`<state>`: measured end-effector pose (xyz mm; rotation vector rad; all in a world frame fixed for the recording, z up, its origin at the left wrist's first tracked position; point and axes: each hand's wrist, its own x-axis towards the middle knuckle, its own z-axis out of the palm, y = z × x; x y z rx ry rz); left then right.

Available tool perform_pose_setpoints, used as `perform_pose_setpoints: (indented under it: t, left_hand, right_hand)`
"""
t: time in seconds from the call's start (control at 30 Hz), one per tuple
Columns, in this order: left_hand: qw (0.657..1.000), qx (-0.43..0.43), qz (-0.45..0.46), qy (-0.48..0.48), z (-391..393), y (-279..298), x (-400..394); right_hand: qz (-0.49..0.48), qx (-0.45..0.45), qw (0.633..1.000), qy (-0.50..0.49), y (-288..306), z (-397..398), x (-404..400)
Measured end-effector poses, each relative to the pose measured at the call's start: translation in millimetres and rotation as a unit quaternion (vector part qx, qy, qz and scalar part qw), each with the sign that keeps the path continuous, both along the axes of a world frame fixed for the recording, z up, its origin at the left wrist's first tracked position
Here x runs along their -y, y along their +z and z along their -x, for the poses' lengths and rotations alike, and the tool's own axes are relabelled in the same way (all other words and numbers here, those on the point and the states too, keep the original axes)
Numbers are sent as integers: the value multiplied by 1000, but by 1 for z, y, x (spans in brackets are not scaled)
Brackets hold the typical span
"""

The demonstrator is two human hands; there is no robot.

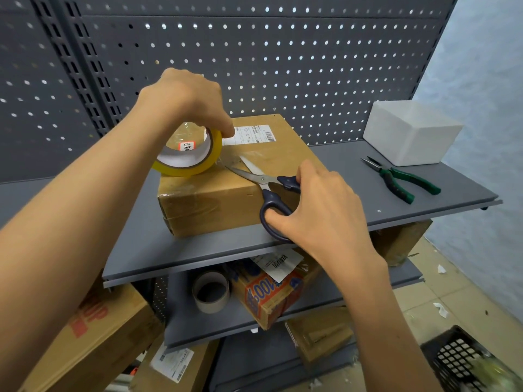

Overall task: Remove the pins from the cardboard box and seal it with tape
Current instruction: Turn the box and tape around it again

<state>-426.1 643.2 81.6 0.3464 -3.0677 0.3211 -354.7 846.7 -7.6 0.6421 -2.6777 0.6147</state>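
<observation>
Fingers of our left hand (pixel 184 100) curl around the tape roll (pixel 188 149), held on the cardboard box's (pixel 226 199) top left edge. Our right hand (pixel 319 205) grips the scissors (pixel 263 188), thumb through a loop, blades spread over the tape strip. Box sits mid-shelf (pixel 424 199); pliers (pixel 402 179) lie well to the right.
</observation>
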Motion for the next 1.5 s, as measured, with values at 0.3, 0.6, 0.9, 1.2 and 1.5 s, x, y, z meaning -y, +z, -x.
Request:
perform_pose_setpoints:
  t: [0.3, 0.6, 0.9, 1.2, 1.5]
  left_hand:
    - [1000, -9, -6, -2, -2, 0, 1]
    - [1000, -7, 2, -4, -3, 1, 1]
    - [1000, 9, 5, -7, 0, 1, 4]
    - [999, 34, 7, -15, -2, 3, 4]
    - [999, 26, 18, -8, -3, 3, 3]
  right_hand:
    - [-11, 2, 1000, 12, 6, -9, -2]
    - [-13, 9, 1000, -2, 5, -14, 30]
    - [-1, 33, 999, -35, 2, -16, 57]
    - [-8, 38, 998, -47, 5, -13, 63]
    - [-6, 33, 999, -33, 6, -14, 65]
